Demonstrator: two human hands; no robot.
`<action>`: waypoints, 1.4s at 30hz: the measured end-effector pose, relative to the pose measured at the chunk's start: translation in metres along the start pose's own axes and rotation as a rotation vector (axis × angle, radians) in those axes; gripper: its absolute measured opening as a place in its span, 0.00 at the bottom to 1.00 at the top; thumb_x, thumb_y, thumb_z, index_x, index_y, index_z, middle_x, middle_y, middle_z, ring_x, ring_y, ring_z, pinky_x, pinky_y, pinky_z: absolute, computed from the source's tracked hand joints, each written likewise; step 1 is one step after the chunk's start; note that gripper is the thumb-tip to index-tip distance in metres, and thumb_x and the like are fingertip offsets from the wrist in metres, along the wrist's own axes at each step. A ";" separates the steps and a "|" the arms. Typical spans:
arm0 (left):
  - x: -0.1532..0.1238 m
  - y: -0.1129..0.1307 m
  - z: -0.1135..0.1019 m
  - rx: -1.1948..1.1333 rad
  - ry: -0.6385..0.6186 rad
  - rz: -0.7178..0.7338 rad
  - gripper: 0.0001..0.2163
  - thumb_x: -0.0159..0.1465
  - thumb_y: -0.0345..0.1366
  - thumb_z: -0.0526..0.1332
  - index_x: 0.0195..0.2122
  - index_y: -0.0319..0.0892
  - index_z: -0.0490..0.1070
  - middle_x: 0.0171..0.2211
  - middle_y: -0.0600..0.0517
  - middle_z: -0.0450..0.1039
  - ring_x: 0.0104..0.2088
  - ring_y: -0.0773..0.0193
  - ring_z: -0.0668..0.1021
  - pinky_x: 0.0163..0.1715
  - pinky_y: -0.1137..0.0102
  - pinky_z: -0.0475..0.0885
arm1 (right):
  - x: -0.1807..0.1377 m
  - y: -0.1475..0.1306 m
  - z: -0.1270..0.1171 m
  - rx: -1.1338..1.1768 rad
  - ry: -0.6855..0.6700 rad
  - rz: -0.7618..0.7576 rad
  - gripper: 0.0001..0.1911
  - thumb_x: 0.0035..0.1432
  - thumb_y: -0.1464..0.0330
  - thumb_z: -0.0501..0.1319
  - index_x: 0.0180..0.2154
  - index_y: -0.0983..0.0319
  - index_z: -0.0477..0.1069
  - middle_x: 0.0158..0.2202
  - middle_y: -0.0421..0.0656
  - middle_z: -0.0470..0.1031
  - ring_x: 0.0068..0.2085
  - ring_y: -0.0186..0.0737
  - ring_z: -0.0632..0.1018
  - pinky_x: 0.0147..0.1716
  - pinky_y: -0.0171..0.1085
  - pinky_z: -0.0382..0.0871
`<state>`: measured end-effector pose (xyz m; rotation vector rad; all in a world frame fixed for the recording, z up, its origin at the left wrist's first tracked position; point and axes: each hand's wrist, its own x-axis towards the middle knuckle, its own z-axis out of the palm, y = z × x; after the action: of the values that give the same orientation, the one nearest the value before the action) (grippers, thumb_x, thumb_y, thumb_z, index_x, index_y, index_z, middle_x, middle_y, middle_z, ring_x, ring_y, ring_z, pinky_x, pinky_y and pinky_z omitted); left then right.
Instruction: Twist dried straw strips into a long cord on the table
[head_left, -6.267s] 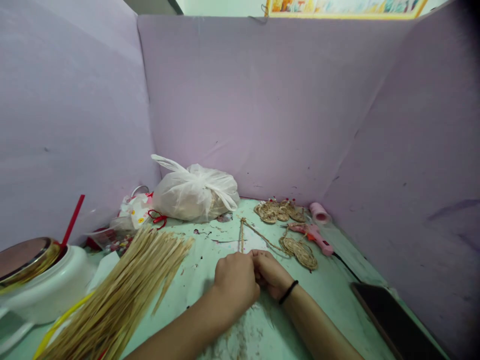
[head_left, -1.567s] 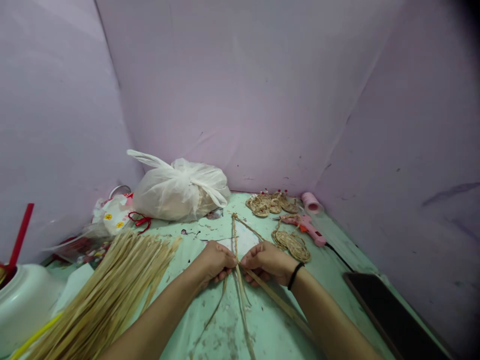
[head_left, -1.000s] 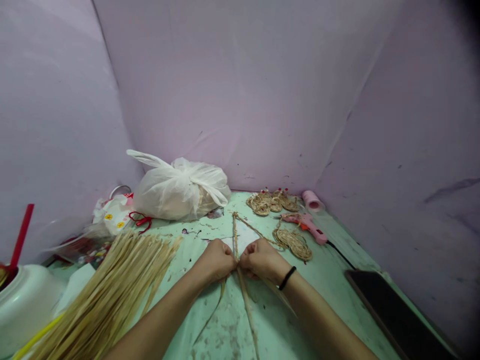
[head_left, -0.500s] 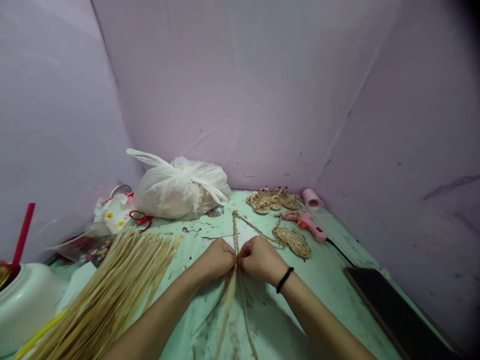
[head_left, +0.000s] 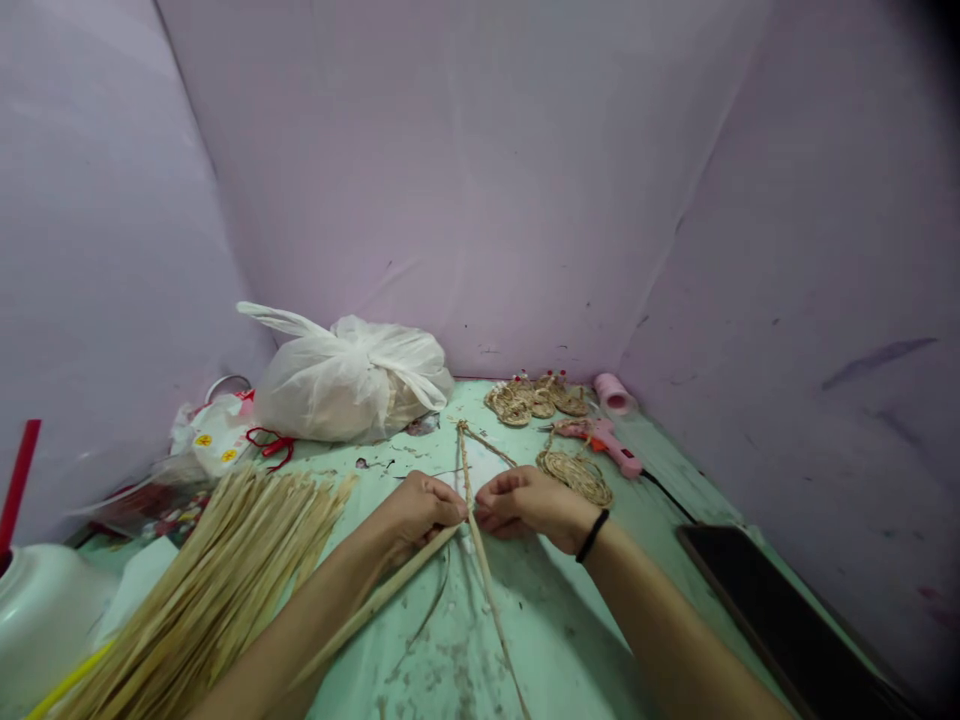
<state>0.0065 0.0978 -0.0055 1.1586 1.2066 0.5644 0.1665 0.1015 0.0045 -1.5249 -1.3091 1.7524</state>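
My left hand [head_left: 431, 508] pinches a pale flat straw strand [head_left: 390, 588], which slants down to the lower left past my forearm. A thin twisted straw cord [head_left: 465, 462] runs away from me between both hands, up to a bend at its far end. My right hand [head_left: 525, 503], with a black band on the wrist, has its fingers curled together at the cord's right side; its fingertips are partly hidden. From that point a second straw strand [head_left: 493, 600] trails toward the table's near edge. The cord's other leg [head_left: 489, 446] goes behind my right hand.
A bundle of straw strips [head_left: 217, 570] lies left, beside a white pot [head_left: 52, 610]. At the back are a tied white plastic bag [head_left: 345, 385], coiled straw pieces [head_left: 514, 402], a straw coil [head_left: 574, 475], a pink glue gun [head_left: 611, 445] and a pink spool [head_left: 615, 393]. A dark phone-like slab [head_left: 765, 610] lies right.
My hands have drawn slightly apart at the cord. The left strand has swung outward to the lower left, and the two loose strands now spread wider. The view has shifted a little.
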 end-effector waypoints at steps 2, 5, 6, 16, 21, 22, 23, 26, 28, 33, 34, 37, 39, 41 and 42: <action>0.000 -0.001 0.001 -0.004 -0.004 0.014 0.06 0.41 0.35 0.59 0.16 0.38 0.65 0.07 0.60 0.52 0.10 0.77 0.53 0.11 0.77 0.43 | -0.004 -0.001 0.003 0.165 -0.124 0.015 0.05 0.39 0.74 0.61 0.24 0.65 0.66 0.22 0.40 0.70 0.24 0.30 0.71 0.29 0.32 0.67; 0.001 -0.003 0.003 -0.006 0.017 0.039 0.06 0.41 0.35 0.59 0.17 0.37 0.68 0.07 0.60 0.53 0.10 0.77 0.54 0.11 0.77 0.45 | -0.006 0.000 0.008 0.222 -0.154 0.003 0.09 0.37 0.75 0.62 0.25 0.65 0.64 0.21 0.37 0.68 0.23 0.29 0.70 0.28 0.32 0.66; 0.001 -0.003 0.004 -0.004 0.027 0.044 0.06 0.41 0.35 0.59 0.17 0.36 0.68 0.07 0.60 0.54 0.10 0.77 0.55 0.11 0.78 0.46 | -0.007 0.001 0.008 0.215 -0.149 -0.006 0.10 0.36 0.75 0.63 0.25 0.65 0.64 0.21 0.36 0.67 0.23 0.28 0.69 0.27 0.31 0.66; -0.002 -0.001 0.004 0.055 0.024 0.083 0.06 0.45 0.34 0.58 0.16 0.35 0.69 0.08 0.56 0.59 0.09 0.76 0.58 0.10 0.78 0.49 | -0.008 0.001 0.021 0.080 -0.095 -0.032 0.06 0.36 0.79 0.54 0.20 0.65 0.63 0.15 0.36 0.65 0.18 0.28 0.66 0.19 0.28 0.59; 0.000 -0.004 0.005 0.124 0.039 0.060 0.05 0.45 0.31 0.58 0.17 0.35 0.70 0.08 0.56 0.59 0.10 0.75 0.58 0.10 0.78 0.50 | -0.004 0.012 0.024 0.056 -0.026 -0.013 0.07 0.36 0.79 0.50 0.15 0.66 0.63 0.10 0.35 0.56 0.11 0.23 0.53 0.11 0.28 0.41; 0.000 -0.005 0.006 0.130 0.053 0.050 0.04 0.44 0.31 0.58 0.17 0.35 0.69 0.07 0.57 0.58 0.09 0.75 0.58 0.10 0.78 0.50 | -0.004 0.014 0.024 0.072 -0.015 -0.008 0.07 0.37 0.78 0.50 0.14 0.66 0.63 0.09 0.34 0.54 0.11 0.22 0.51 0.12 0.29 0.38; 0.000 -0.004 0.007 0.132 0.064 0.039 0.04 0.44 0.30 0.57 0.17 0.35 0.69 0.07 0.57 0.57 0.09 0.75 0.58 0.10 0.78 0.50 | -0.004 0.017 0.024 0.105 -0.010 -0.014 0.07 0.38 0.78 0.51 0.15 0.66 0.63 0.09 0.33 0.53 0.11 0.22 0.50 0.12 0.29 0.36; -0.001 -0.003 0.008 0.124 0.059 0.019 0.04 0.44 0.29 0.56 0.17 0.35 0.69 0.07 0.56 0.58 0.09 0.75 0.58 0.10 0.78 0.51 | -0.005 0.024 0.024 0.203 -0.005 -0.063 0.08 0.42 0.73 0.53 0.16 0.66 0.63 0.10 0.33 0.52 0.12 0.22 0.49 0.13 0.30 0.35; -0.001 -0.003 0.008 0.112 0.045 0.017 0.05 0.44 0.29 0.56 0.18 0.34 0.70 0.07 0.56 0.59 0.09 0.74 0.59 0.10 0.78 0.53 | -0.004 0.029 0.024 0.245 0.020 -0.091 0.07 0.43 0.71 0.55 0.17 0.66 0.64 0.11 0.33 0.53 0.13 0.22 0.49 0.13 0.30 0.35; 0.000 -0.003 0.007 0.080 0.036 0.028 0.04 0.42 0.29 0.56 0.18 0.34 0.70 0.08 0.55 0.60 0.09 0.73 0.61 0.10 0.78 0.55 | -0.001 0.033 0.024 0.297 0.058 -0.108 0.06 0.40 0.70 0.57 0.17 0.66 0.64 0.09 0.31 0.50 0.13 0.22 0.48 0.14 0.31 0.34; 0.000 -0.003 0.007 0.082 0.041 0.018 0.04 0.42 0.29 0.57 0.18 0.35 0.70 0.08 0.56 0.60 0.09 0.73 0.61 0.10 0.78 0.55 | 0.000 0.033 0.025 0.299 0.068 -0.099 0.07 0.40 0.70 0.57 0.16 0.65 0.63 0.09 0.31 0.50 0.13 0.22 0.48 0.14 0.31 0.34; -0.001 -0.003 0.009 0.105 0.060 -0.009 0.03 0.42 0.29 0.57 0.17 0.35 0.69 0.08 0.56 0.59 0.09 0.73 0.61 0.10 0.77 0.54 | 0.001 0.033 0.026 0.287 0.089 -0.086 0.07 0.39 0.69 0.58 0.16 0.65 0.63 0.10 0.31 0.52 0.13 0.22 0.48 0.13 0.31 0.34; -0.001 -0.003 0.011 0.150 0.096 -0.005 0.03 0.41 0.28 0.57 0.16 0.36 0.68 0.07 0.56 0.58 0.10 0.73 0.60 0.10 0.77 0.53 | 0.002 0.033 0.028 0.260 0.108 -0.084 0.06 0.38 0.69 0.58 0.17 0.65 0.64 0.10 0.32 0.55 0.13 0.22 0.49 0.13 0.31 0.35; 0.000 -0.004 0.013 0.231 0.149 0.023 0.02 0.40 0.27 0.56 0.15 0.36 0.67 0.08 0.57 0.58 0.10 0.73 0.60 0.11 0.77 0.52 | 0.002 0.032 0.029 0.221 0.135 -0.074 0.04 0.37 0.71 0.57 0.16 0.65 0.64 0.10 0.33 0.56 0.12 0.22 0.49 0.13 0.30 0.35; 0.001 -0.005 0.014 0.291 0.182 0.055 0.03 0.40 0.27 0.55 0.14 0.36 0.67 0.08 0.57 0.58 0.11 0.73 0.60 0.12 0.76 0.52 | 0.002 0.032 0.029 0.201 0.149 -0.066 0.03 0.37 0.72 0.56 0.16 0.65 0.65 0.10 0.33 0.56 0.12 0.22 0.50 0.13 0.30 0.36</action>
<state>0.0184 0.0913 -0.0114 1.4119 1.4511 0.5569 0.1457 0.0793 -0.0267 -1.4519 -1.0638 1.6412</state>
